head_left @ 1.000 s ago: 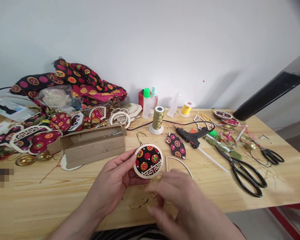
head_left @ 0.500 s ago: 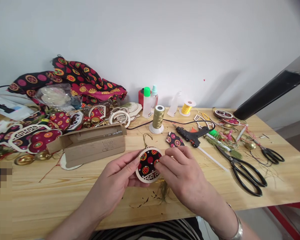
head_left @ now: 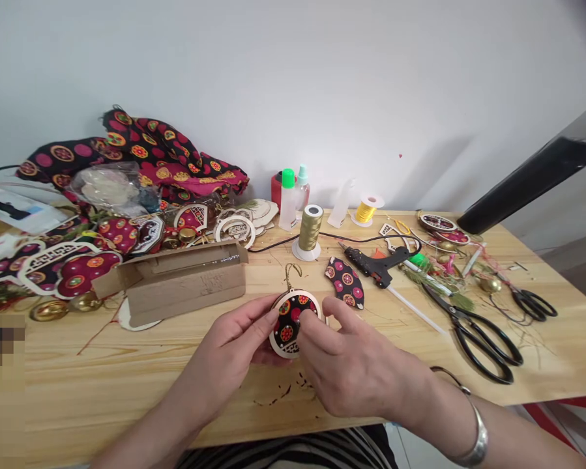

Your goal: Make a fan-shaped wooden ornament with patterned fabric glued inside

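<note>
My left hand (head_left: 241, 335) grips a round pendant (head_left: 286, 319) by its left edge, thumb on the front. The pendant has a pale wooden rim, black fabric with red and orange flowers, small pearly beads and a cut-out lattice at the bottom. A gold cord loop (head_left: 291, 273) rises from its top. Over the pendant's right side, my right hand (head_left: 346, 358) has its fingertips pressed together against the fabric face. Whatever those fingers hold, if anything, is hidden. Just beyond lies a curved patterned fabric piece (head_left: 345, 282).
An open cardboard box (head_left: 185, 293) stands to the left, before piled ornaments and patterned cloth (head_left: 165, 150). A gold thread spool (head_left: 311, 231) and a glue gun (head_left: 378, 264) sit behind my hands. Large black-handled scissors (head_left: 483, 339) lie at right.
My right hand has moved left and inward, from the pendant's right edge to the middle of its face, uncovering the curved fabric piece. My left hand keeps its hold.
</note>
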The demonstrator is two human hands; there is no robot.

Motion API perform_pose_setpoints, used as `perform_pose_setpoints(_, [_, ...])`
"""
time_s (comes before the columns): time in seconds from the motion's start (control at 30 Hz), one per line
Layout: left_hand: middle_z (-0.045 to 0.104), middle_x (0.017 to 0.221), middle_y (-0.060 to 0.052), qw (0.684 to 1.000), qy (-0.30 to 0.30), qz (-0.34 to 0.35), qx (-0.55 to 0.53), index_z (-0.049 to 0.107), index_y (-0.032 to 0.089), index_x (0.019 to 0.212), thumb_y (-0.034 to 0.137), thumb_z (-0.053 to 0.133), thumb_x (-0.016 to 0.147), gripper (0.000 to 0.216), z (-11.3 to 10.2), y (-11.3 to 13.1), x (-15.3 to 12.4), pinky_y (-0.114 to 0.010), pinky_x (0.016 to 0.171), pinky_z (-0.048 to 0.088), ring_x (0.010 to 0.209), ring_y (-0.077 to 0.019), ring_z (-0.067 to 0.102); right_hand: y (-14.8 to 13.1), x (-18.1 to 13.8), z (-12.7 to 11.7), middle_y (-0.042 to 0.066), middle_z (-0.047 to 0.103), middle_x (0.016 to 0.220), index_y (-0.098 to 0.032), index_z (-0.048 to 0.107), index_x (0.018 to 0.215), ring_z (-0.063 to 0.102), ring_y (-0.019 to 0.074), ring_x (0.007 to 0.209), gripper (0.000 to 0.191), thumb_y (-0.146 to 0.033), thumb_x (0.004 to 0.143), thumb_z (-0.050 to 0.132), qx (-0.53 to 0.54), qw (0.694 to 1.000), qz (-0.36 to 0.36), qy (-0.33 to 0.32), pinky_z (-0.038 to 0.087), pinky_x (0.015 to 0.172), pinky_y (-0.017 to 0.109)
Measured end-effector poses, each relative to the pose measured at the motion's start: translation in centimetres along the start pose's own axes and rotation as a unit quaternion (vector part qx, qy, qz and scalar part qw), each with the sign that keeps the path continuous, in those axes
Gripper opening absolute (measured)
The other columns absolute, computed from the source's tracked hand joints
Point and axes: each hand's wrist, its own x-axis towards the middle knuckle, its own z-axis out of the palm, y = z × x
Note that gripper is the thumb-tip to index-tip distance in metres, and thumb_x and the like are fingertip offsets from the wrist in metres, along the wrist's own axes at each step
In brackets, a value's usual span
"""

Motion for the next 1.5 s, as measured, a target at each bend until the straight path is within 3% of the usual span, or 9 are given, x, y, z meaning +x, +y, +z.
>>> perform_pose_setpoints(0.17, [0.074,0.1,-0.009,0.997,0.021,-0.003,-0.074,0.067,0.022,0.119,0.031,0.067,0.084,0.036,0.0,0.0,0.1,-0.037,0.063,0.061,0.076,-0.0218,0.068,0.4,-0.8,0.6,0.005,0.059,0.071,-0.014,0.063,0.073,0.049,0.0216,0.079,0.021,-0.007,0.088,0.049,0.071,0.981,0.167,0.068,0.043,0.073,0.042])
perform_pose_setpoints(0.33, [0.075,0.099,-0.01,0.992,0.036,0.002,-0.12,0.068,0.021,0.116,0.026,0.068,0.083,0.033,-0.3,0.2,0.2,-0.038,0.062,0.061,0.076,-0.0241,0.071,0.0,-2.0,-1.3,0.001,0.061,0.077,-0.016,0.061,0.084,0.051,0.0138,0.076,0.012,-0.004,0.084,0.058,0.315,0.858,0.339,0.224,0.046,0.081,0.036])
perform_pose_setpoints(0.53, [0.076,0.094,-0.009,0.989,0.063,0.018,-0.132,0.071,0.019,0.108,0.024,0.068,0.082,0.026,-0.4,0.3,0.5,-0.037,0.06,0.061,0.071,-0.0226,0.071,-1.5,-2.0,-3.2,-0.003,0.062,0.065,-0.02,0.057,0.067,0.055,0.0133,0.076,0.02,-0.018,0.086,0.064,0.51,0.841,0.178,-0.006,0.045,0.08,0.03])
perform_pose_setpoints(0.63, [0.076,0.095,-0.009,0.989,0.063,0.02,-0.132,0.072,0.019,0.104,0.024,0.068,0.082,0.023,-0.3,0.4,0.5,-0.038,0.059,0.061,0.072,-0.0231,0.07,-2.0,-2.1,-2.6,-0.004,0.055,0.058,-0.019,0.049,0.058,0.052,0.012,0.068,0.03,-0.019,0.084,0.063,0.516,0.835,0.19,-0.026,0.045,0.077,0.03])
perform_pose_setpoints(0.73, [0.076,0.096,-0.009,0.989,0.059,0.022,-0.134,0.072,0.02,0.106,0.024,0.068,0.082,0.025,-0.3,0.5,0.5,-0.038,0.061,0.061,0.074,-0.0238,0.071,-2.5,-2.5,-1.8,-0.002,0.06,0.075,-0.02,0.057,0.073,0.054,0.0128,0.078,0.012,-0.009,0.078,0.059,0.525,0.809,0.263,-0.008,0.046,0.075,0.027])
perform_pose_setpoints(0.93, [0.074,0.102,-0.01,0.992,0.03,0.014,-0.122,0.07,0.022,0.113,0.025,0.067,0.083,0.03,-0.2,0.6,0.0,-0.037,0.06,0.061,0.076,-0.024,0.07,-2.1,-2.6,0.9,0.004,0.063,0.09,-0.02,0.062,0.105,0.055,0.0144,0.075,0.021,-0.029,0.088,0.056,0.504,0.665,0.536,0.127,0.047,0.069,0.03])
perform_pose_setpoints(1.1, [0.075,0.1,-0.01,0.996,-0.015,0.0,-0.088,0.069,0.024,0.116,0.027,0.066,0.084,0.032,0.0,0.4,-0.3,-0.037,0.056,0.061,0.074,-0.0221,0.067,-1.0,-1.6,2.1,0.006,0.071,0.089,-0.017,0.07,0.096,0.062,0.0173,0.083,0.03,-0.043,0.083,0.063,0.677,0.478,0.544,0.131,0.049,0.076,0.03])
perform_pose_setpoints(1.3, [0.073,0.107,-0.01,0.996,-0.027,-0.008,-0.08,0.067,0.025,0.119,0.033,0.063,0.087,0.033,0.0,-0.1,-0.2,-0.039,0.063,0.06,0.079,-0.0241,0.068,-1.2,-1.4,2.4,0.002,0.07,0.071,-0.016,0.071,0.076,0.057,0.0116,0.063,0.03,-0.045,0.07,0.075,0.679,0.408,0.586,0.17,0.046,0.062,0.025])
perform_pose_setpoints(1.5, [0.072,0.113,-0.009,0.996,-0.035,-0.01,-0.082,0.071,0.024,0.112,0.03,0.066,0.085,0.028,0.3,-0.8,-0.4,-0.039,0.079,0.058,0.094,-0.0262,0.068,-1.1,-1.3,2.3,-0.002,0.065,0.06,-0.016,0.07,0.07,0.051,0.0092,0.054,0.03,-0.045,0.067,0.077,0.659,0.4,0.601,0.211,0.044,0.057,0.024])
